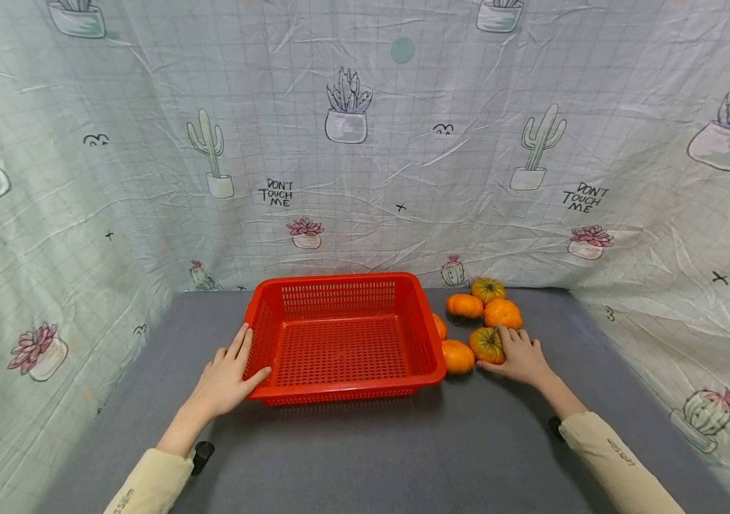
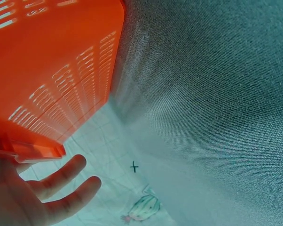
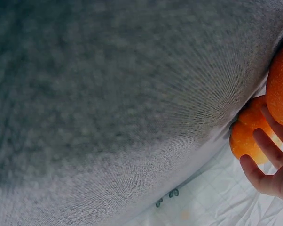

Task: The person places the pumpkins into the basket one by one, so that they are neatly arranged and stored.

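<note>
I see the green pumpkin (image 1: 484, 345) right of the red basket (image 1: 345, 391), whose long side runs left to right; my right hand (image 1: 524, 358) is nearer, bent round that pumpkin; my left hand (image 1: 225, 380), fingers spread, touches the basket's left rim.

- A cloth-screened work space; what kind of room surrounds it cannot be told
- Cactus-print cloth (image 1: 377, 168) hangs on three sides
- Grey work surface (image 1: 365, 457) lies between
</note>
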The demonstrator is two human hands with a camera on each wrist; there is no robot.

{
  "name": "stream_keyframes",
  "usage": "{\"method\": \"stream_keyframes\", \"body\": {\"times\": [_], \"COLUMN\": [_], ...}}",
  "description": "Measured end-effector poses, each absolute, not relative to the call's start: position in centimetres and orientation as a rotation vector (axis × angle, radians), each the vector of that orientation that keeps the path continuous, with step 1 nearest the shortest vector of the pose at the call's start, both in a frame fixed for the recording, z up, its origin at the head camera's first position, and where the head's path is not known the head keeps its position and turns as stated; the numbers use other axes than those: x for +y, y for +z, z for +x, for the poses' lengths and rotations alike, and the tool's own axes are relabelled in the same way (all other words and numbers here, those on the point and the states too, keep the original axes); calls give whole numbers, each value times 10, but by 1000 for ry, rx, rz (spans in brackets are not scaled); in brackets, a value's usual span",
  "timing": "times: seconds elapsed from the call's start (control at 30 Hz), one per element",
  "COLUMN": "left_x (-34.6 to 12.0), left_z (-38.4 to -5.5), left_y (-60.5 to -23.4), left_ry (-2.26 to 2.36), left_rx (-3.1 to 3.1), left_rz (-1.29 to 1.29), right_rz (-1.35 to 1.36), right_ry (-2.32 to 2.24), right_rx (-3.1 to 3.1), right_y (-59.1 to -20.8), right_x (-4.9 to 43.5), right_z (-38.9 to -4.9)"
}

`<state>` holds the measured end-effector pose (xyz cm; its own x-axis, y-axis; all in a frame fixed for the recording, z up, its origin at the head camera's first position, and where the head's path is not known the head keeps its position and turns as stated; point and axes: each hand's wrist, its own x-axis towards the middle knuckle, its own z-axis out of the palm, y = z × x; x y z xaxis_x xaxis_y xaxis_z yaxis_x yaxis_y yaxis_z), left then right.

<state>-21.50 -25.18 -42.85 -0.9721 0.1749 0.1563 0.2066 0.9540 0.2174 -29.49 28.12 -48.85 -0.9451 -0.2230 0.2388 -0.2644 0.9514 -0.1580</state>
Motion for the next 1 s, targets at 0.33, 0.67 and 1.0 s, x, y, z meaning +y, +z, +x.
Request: {"method": "stream_keyframes", "body": {"times": [0.33,0.67,1.0], "left_x": [-250,-249,-254], "left_z": [-215,-215,-214], "left_y": [-429,-428,-429], "left_ry": [-356,-356,-357], "left_rx": [-2973,-2976,-2970], "left_rz": [-293,-288,-302], "right_rz": [359,371,341], "right_ry": [272,271,340], "right_rx": [-2862,-2821,-2832], "right_y": [-487,-485,-483], "right_x": [281,282,279], "right_z": [-291,-285,-281]}}
